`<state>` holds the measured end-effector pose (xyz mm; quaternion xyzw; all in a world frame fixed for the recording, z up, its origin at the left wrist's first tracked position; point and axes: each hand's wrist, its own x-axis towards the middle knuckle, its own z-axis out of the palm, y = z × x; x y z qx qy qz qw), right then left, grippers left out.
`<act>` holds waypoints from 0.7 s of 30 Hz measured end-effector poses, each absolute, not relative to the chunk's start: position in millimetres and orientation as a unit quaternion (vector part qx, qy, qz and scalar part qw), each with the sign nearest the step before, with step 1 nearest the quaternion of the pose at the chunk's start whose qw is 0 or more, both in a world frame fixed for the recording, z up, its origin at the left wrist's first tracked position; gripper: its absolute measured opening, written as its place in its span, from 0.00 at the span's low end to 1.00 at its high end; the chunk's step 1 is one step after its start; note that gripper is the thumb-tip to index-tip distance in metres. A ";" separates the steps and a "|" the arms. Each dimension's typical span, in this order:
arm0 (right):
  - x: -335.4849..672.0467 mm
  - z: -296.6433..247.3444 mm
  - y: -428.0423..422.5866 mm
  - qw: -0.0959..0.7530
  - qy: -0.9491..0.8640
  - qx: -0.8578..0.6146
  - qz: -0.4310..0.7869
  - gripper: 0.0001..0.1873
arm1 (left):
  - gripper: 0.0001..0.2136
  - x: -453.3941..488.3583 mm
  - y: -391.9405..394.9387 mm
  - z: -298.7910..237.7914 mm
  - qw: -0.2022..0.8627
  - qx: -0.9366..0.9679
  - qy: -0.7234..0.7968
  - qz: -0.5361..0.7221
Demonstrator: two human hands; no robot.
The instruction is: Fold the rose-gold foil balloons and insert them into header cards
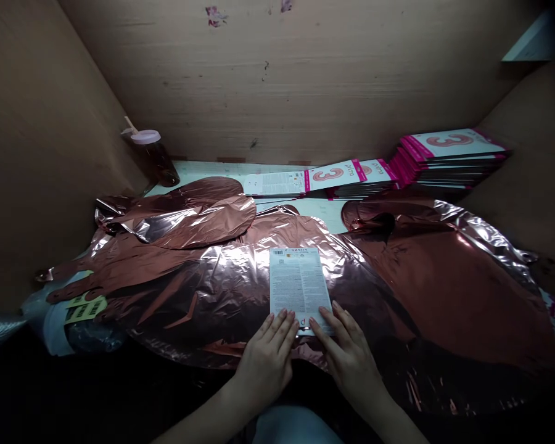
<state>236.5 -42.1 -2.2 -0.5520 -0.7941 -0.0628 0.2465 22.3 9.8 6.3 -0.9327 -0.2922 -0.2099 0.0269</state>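
A printed white package insert card, covered in small text with a barcode at its top left, lies flat on a large rose-gold foil balloon. The fingers of my left hand rest stretched out on the card's lower left edge. On its lower right edge lie the outstretched fingers of my right hand. Both palms face down, and neither hand grips anything. The flat, shiny foil spreads wide to both sides, folded over at the left and crumpled in places.
Pink-edged packets marked with a 3 are piled in a tall stack and a lower row at the back. A lidded cup with a straw stands back left. Yellow labels lie at left. Cardboard walls enclose the table.
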 end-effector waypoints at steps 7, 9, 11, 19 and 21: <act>219.6 2.0 -40.8 0.318 -0.815 -0.477 -0.092 0.18 | 0.13 8.2 18.4 9.0 0.008 -0.929 -0.190 -0.318; 208.8 1.0 -36.4 0.342 -0.820 -0.448 -0.100 0.17 | 0.12 9.4 20.6 14.2 0.003 -0.925 -0.180 -0.335; 203.4 2.5 -33.8 0.372 -0.816 -0.429 -0.108 0.17 | 0.10 10.5 22.4 21.6 -0.009 -0.920 -0.170 -0.352; 239.7 45.6 -47.0 0.348 -0.846 -0.387 -0.117 0.23 | 0.09 -1.7 20.9 58.5 -0.061 -0.903 -0.169 -0.391; 260.7 50.0 -51.7 0.331 -0.850 -0.390 -0.126 0.24 | 0.10 -6.9 19.9 66.3 -0.063 -0.905 -0.167 -0.387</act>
